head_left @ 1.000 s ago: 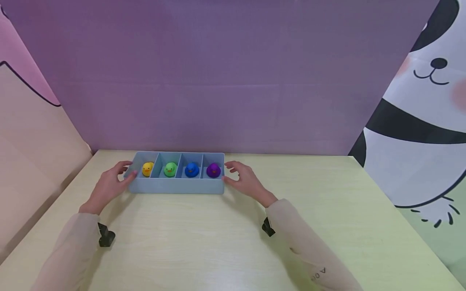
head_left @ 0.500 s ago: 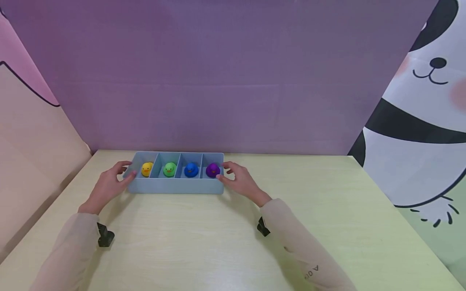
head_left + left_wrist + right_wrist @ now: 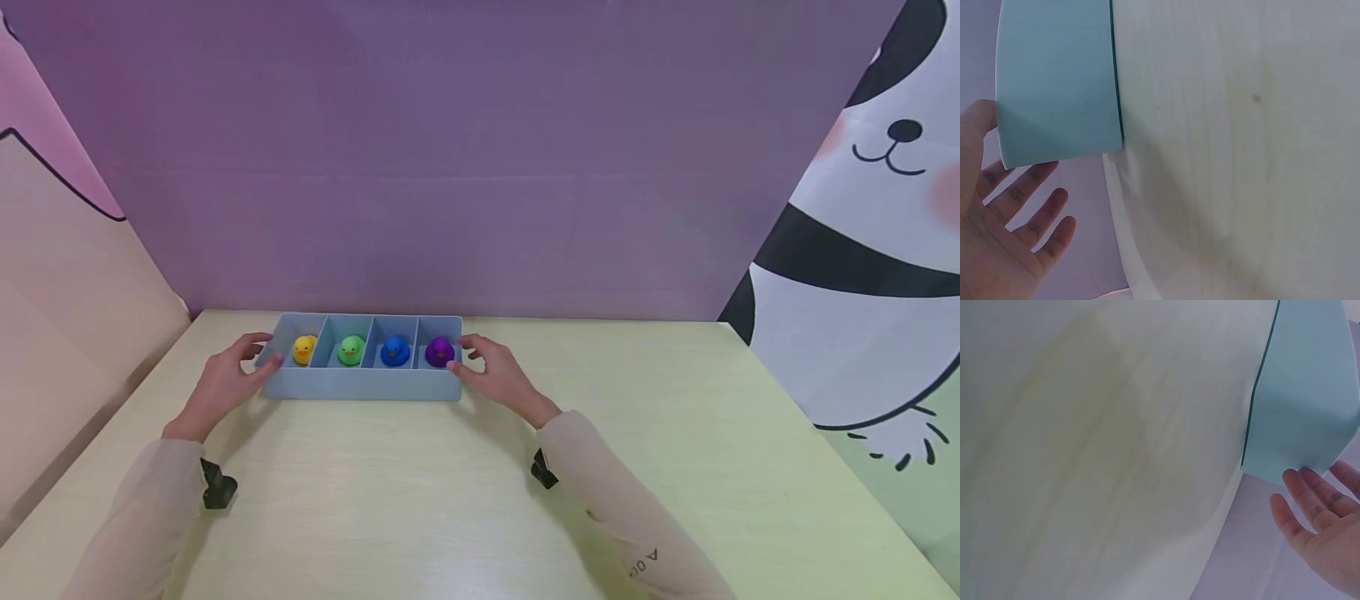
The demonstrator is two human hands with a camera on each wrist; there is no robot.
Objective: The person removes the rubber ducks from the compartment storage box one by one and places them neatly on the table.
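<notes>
A light-blue divided box [image 3: 363, 384] sits near the table's back edge. Its compartments hold, from left to right, a yellow duck [image 3: 303, 349], a green duck [image 3: 351, 350], a blue duck [image 3: 395, 351] and a purple duck [image 3: 439, 352]. My left hand [image 3: 230, 379] grips the left end, thumb over the rim and fingers at the outer wall. At the other end, my right hand [image 3: 501, 375] holds the rim the same way, its thumb beside the purple duck. Both wrist views show fingertips against the box's end walls; the thumb tips are hidden there.
The pale wooden table [image 3: 375, 500] extends in front of the box and to its right. Close behind rises a purple backdrop [image 3: 450, 167]. A panda-printed panel [image 3: 862, 250] stands at the right, and a pale panel [image 3: 67, 333] lines the left side.
My right hand has shifted slightly left, bringing its thumb over the box's right rim. The left hand has kept its place, and the box and ducks have not visibly moved.
</notes>
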